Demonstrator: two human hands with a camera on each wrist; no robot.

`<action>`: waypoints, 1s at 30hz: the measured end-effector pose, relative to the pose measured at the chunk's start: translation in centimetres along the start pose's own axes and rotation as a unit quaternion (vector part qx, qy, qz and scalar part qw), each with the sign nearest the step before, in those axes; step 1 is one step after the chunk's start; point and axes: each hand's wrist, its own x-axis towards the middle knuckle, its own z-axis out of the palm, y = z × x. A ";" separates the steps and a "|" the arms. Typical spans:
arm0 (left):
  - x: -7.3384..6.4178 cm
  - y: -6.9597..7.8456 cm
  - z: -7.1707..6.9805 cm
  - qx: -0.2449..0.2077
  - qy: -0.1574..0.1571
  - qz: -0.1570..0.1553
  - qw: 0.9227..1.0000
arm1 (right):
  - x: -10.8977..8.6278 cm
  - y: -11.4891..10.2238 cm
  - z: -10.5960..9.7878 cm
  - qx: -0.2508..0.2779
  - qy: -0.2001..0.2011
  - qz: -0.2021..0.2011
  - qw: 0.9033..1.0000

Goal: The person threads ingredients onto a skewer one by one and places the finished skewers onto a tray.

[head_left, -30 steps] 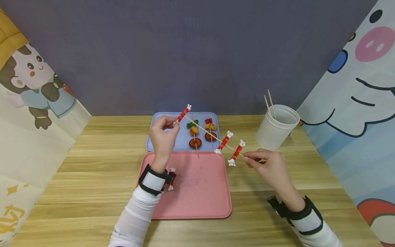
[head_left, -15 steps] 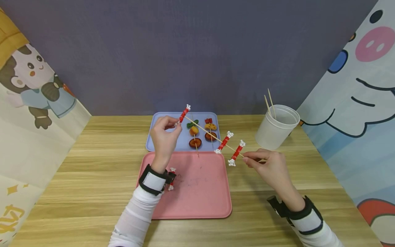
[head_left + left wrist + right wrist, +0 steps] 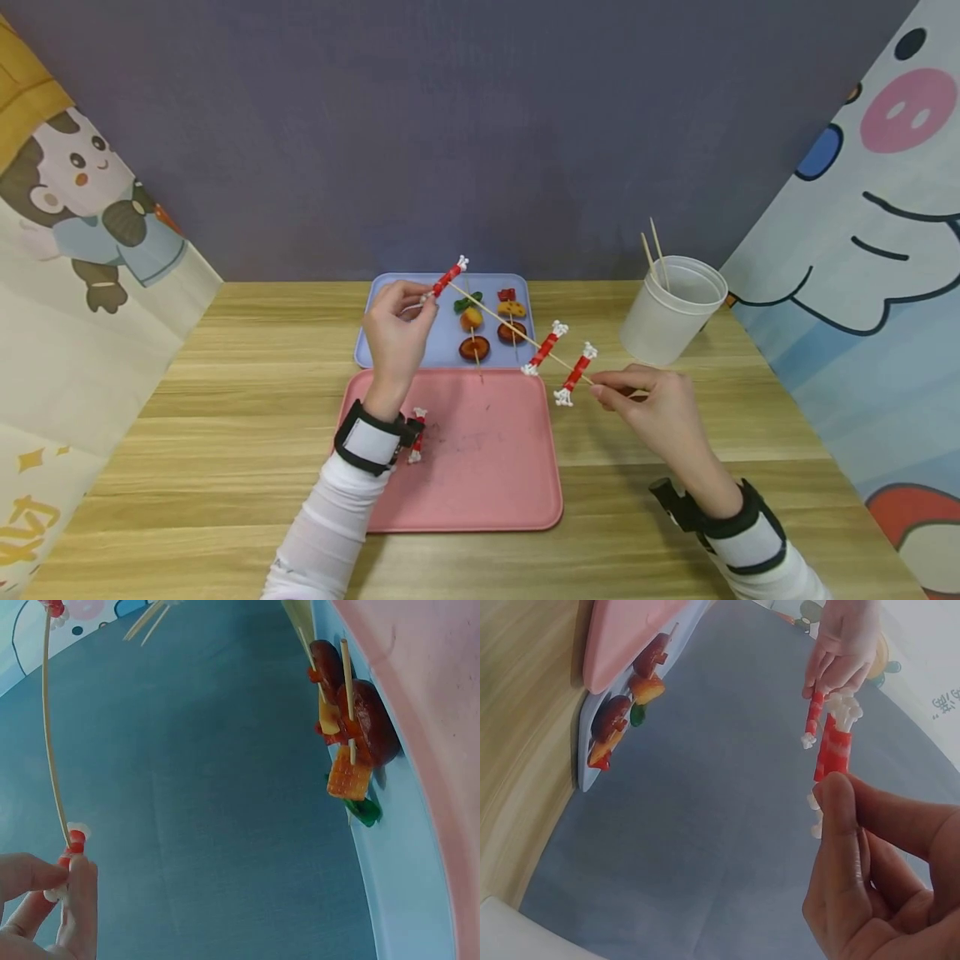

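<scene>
In the head view my left hand (image 3: pixel 397 329) pinches a red toy enoki roll (image 3: pixel 450 279) with white mushroom tips. The roll meets the upper left end of a bamboo skewer (image 3: pixel 495 316); how deep the point sits in it I cannot tell. My right hand (image 3: pixel 656 408) pinches the skewer's lower right end between thumb and fingers. Two similar rolls (image 3: pixel 545 348) are threaded close to that hand. In the left wrist view the skewer (image 3: pixel 49 742) bows slightly. Another enoki roll (image 3: pixel 417 437) lies on the pink tray (image 3: pixel 487 492), partly hidden by the left wrist strap.
Behind the pink tray sits a blue tray (image 3: pixel 369 354) bearing two finished skewers of toy food, with brown slices (image 3: pixel 474 348) and yellow pieces (image 3: pixel 512 308). A white tub (image 3: pixel 660 325) with two bamboo skewers (image 3: pixel 658 246) stands at the back right. A grey panel rises behind the table.
The roll in my left fingers tipped slightly more upright, then leaned back over to its earlier slant. My right hand and the two threaded rolls have stayed practically still.
</scene>
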 end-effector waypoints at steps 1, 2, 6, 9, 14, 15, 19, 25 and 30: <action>0.0 0.0 0.0 -0.009 -0.006 -0.007 1.000 | 0.0 0.0 0.0 -0.001 -0.001 0.002 1.000; 0.0 -0.1 0.0 -0.017 -0.011 -0.012 1.000 | -0.1 0.0 0.0 -0.002 -0.003 0.005 1.000; 0.1 -0.3 -0.1 -0.041 -0.020 -0.025 0.999 | -0.1 -0.1 -0.1 -0.004 -0.008 0.012 1.000; 0.2 -0.5 -0.2 -0.060 -0.017 -0.030 0.998 | -0.1 -0.3 -0.1 0.002 -0.008 0.012 1.000; 0.2 -0.6 0.0 -0.087 0.004 -0.026 0.996 | -0.1 -0.3 0.0 0.021 -0.012 0.008 1.000; 0.2 -0.6 0.0 -0.089 0.010 -0.023 0.996 | -0.1 -0.3 0.0 0.024 -0.013 0.008 1.000; 0.2 -0.8 0.0 -0.091 0.026 -0.018 0.995 | -0.1 -0.3 0.2 0.028 -0.012 0.010 0.999; 0.1 -0.8 0.1 -0.095 0.026 -0.038 0.994 | -0.1 0.0 0.5 0.024 -0.008 0.009 1.000; 0.0 -0.7 0.0 -0.095 0.021 -0.046 0.994 | -0.1 0.1 0.7 0.027 -0.015 0.008 0.999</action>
